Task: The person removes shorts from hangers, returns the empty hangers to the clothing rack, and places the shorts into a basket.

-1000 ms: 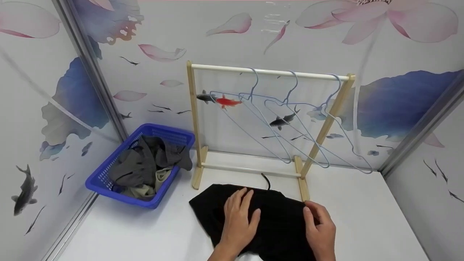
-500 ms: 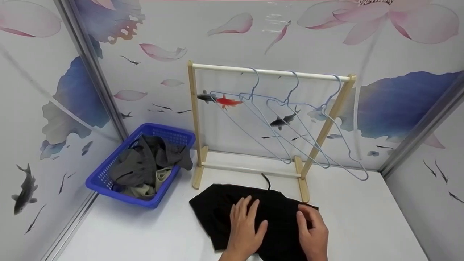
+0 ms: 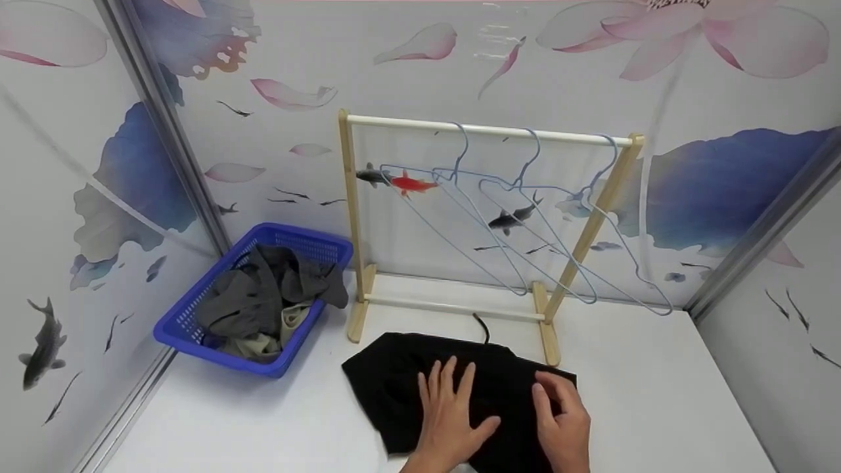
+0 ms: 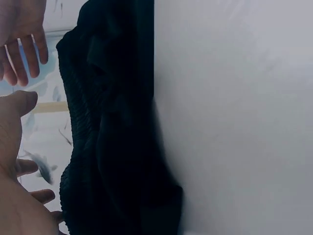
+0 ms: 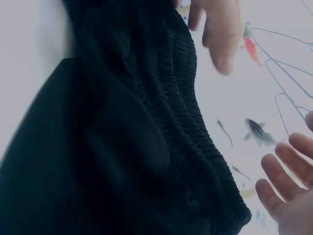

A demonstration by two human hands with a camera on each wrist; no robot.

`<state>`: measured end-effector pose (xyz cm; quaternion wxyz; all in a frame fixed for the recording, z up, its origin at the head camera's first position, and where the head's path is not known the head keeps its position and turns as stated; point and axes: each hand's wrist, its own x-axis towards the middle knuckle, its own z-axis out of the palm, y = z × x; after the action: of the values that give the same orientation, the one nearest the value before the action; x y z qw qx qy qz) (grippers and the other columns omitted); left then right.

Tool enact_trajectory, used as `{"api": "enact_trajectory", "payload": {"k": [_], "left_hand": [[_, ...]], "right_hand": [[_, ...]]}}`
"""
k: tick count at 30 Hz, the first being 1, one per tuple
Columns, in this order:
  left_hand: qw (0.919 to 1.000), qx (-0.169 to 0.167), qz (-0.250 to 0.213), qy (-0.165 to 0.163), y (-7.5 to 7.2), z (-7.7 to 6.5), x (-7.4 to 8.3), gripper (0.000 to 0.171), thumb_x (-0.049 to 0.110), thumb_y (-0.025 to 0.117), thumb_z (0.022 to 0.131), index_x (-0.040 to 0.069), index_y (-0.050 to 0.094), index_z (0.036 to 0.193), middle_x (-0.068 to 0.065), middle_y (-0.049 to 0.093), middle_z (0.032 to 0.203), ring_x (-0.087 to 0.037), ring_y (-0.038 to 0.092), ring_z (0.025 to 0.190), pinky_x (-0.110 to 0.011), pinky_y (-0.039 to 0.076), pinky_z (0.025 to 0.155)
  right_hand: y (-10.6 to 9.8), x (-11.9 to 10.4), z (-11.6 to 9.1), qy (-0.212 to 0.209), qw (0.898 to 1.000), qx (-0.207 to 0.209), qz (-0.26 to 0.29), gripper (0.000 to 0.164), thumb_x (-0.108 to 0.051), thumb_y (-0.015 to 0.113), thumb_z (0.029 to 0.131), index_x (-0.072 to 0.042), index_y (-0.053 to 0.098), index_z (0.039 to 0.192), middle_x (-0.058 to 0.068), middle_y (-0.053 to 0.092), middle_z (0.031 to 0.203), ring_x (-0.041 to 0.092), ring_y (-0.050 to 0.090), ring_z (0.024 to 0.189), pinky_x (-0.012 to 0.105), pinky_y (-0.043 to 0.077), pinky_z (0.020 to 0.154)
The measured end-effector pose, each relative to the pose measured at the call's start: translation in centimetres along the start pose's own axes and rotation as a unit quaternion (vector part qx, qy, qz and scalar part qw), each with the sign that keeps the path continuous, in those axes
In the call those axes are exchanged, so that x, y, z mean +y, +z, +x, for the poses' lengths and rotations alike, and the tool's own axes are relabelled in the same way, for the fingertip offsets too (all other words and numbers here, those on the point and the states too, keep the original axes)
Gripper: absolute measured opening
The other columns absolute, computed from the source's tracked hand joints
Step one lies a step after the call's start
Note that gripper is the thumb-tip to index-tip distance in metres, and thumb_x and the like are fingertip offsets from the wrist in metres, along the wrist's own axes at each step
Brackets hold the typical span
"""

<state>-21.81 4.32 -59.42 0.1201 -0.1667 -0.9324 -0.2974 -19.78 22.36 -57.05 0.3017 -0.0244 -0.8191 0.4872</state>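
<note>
Black shorts (image 3: 512, 387) with a gathered elastic waistband (image 5: 183, 112) lie spread on the white table, a short black cord at their far edge. My left hand (image 3: 450, 420) is over their middle with its fingers spread. To its right, my right hand (image 3: 564, 417) hovers over the right part, fingers loosely bent and thumb apart, holding nothing. In the right wrist view the fingers of the right hand (image 5: 288, 186) hang above the waistband, and the left thumb shows at the top. The left wrist view shows both hands above the black cloth (image 4: 117, 122).
Behind the shorts stands a wooden rack (image 3: 486, 126) with several bare blue wire hangers (image 3: 523, 190) on its rail. A blue basket (image 3: 172, 328) of grey and beige clothes (image 3: 246, 299) stands at the left. Printed wall panels enclose the white table (image 3: 663, 394) at the back and sides.
My right hand has let go of the shorts' right corner and moved left. My left hand has slid toward the right and nearer me, its fingers spreading. The shorts lie nearly as before.
</note>
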Motion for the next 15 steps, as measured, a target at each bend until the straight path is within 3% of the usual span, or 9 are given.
{"api": "enact_trajectory", "payload": {"k": [5,10,15], "left_hand": [[0.9995,-0.029,0.004,-0.015,0.4,0.4,-0.3,0.094,0.066,0.068,0.077,0.017,0.036,0.150,-0.019,0.026,0.155,-0.048,0.020,0.141,-0.073,0.013,0.105],[0.9988,-0.033,0.032,-0.017,1.0,0.8,-0.6,0.105,0.077,0.064,0.070,0.016,0.036,0.151,-0.021,0.025,0.154,-0.052,0.020,0.140,-0.074,0.014,0.104],[0.9971,-0.044,0.056,-0.026,1.5,1.4,-0.9,0.111,0.080,0.065,0.065,0.014,0.038,0.149,-0.023,0.025,0.154,-0.054,0.021,0.139,-0.074,0.015,0.104]], "right_hand": [[0.1,-0.3,0.1,0.002,1.000,-0.002,-0.009,0.018,-0.013,0.063,0.095,-0.006,0.069,0.110,0.007,0.065,0.108,0.003,0.059,0.090,0.007,0.043,0.075],[0.4,-0.3,0.2,-0.004,1.000,0.001,-0.015,0.016,-0.009,0.065,0.093,-0.006,0.070,0.108,0.008,0.066,0.107,0.008,0.060,0.090,0.016,0.048,0.075],[0.8,-0.1,0.1,-0.013,1.000,0.000,-0.019,0.015,-0.008,0.066,0.092,-0.008,0.071,0.106,0.007,0.067,0.106,0.012,0.061,0.090,0.019,0.048,0.076]]}}
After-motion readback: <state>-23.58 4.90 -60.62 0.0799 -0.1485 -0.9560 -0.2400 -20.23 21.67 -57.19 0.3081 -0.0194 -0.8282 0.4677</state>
